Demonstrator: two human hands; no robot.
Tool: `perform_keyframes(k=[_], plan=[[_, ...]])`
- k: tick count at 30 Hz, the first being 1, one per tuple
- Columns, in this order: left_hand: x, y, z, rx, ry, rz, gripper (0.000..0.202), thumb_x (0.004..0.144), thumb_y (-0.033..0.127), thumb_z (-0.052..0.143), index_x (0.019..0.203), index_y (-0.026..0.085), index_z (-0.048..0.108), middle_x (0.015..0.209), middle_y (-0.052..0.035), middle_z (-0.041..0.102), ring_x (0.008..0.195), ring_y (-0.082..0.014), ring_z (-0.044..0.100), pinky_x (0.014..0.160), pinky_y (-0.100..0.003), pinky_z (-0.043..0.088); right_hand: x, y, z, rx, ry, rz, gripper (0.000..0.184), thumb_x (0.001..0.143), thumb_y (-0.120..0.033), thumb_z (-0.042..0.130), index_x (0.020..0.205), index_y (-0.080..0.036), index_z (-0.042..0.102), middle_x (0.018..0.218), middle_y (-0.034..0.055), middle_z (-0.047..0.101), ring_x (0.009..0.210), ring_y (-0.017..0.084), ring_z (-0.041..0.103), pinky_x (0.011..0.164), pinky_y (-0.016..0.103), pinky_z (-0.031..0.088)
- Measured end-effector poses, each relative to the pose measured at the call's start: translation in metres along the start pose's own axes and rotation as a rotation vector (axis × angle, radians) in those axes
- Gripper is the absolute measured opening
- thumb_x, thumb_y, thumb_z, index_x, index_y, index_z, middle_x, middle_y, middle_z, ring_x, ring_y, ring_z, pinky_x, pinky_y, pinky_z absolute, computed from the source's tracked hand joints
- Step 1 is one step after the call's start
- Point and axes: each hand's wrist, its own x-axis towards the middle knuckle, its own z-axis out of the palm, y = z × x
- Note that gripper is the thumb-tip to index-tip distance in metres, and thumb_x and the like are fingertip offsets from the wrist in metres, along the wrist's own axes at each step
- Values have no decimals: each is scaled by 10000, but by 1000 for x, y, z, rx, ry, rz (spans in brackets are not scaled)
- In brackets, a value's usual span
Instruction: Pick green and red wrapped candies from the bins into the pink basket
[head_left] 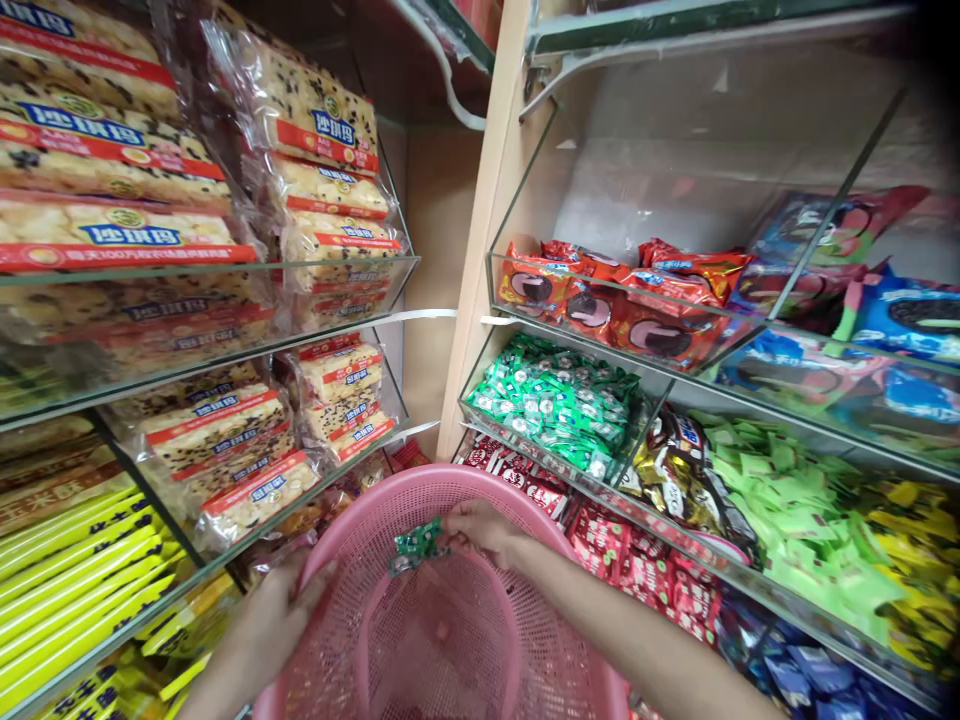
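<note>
My right hand (480, 530) is closed on a few small green wrapped candies (417, 545) and holds them over the open top of a pink plastic mesh basket (525, 650). My left hand (281, 610) grips the basket's left rim. The basket's inside looks bare, with its handle folded down. Just beyond my right hand, a glass bin (525, 455) on the shelf is full of the same green candies (559, 400).
Glass-fronted shelves stand on both sides. Stacked bags of yellow snack bars (217, 430) fill the left shelves. On the right are red packets (622, 300), blue packets (892, 320), light green candies (787, 510), and red wrapped sweets (645, 570). A beige post (480, 260) divides the shelves.
</note>
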Motion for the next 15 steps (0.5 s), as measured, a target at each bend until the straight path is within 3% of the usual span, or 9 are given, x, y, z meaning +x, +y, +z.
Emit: perform_keyframes(k=[5,8,12,15], plan=[[3,-12,2,9,20,-2,414,754,529,424,872,200,646,923,-60,695,859,-231,635,758,-279,479,4,6,-3,-249,90,-95,131,756,-253,541,650,-176,536,581,4,600,519,123,519,468,228,355],[6,-15,4,14,12,23,426,751,552,416,810,194,639,882,-60,695,817,-221,635,740,-269,482,-10,-5,-6,-571,247,-338,81,760,-238,546,709,-177,558,628,2,582,608,143,516,567,261,383],[7,-8,5,9,-1,49,447,743,589,421,765,190,620,769,-43,691,720,-205,631,682,-256,487,-28,-32,-9,-1138,496,-725,193,847,-222,425,961,-182,575,1008,85,581,936,210,494,794,337,368],[6,-5,7,5,-29,90,451,751,598,413,736,190,604,719,-23,682,692,-190,620,662,-243,484,-27,-39,-14,-1242,552,-700,339,877,-330,402,1167,-182,495,1183,113,505,1071,237,432,873,367,338]])
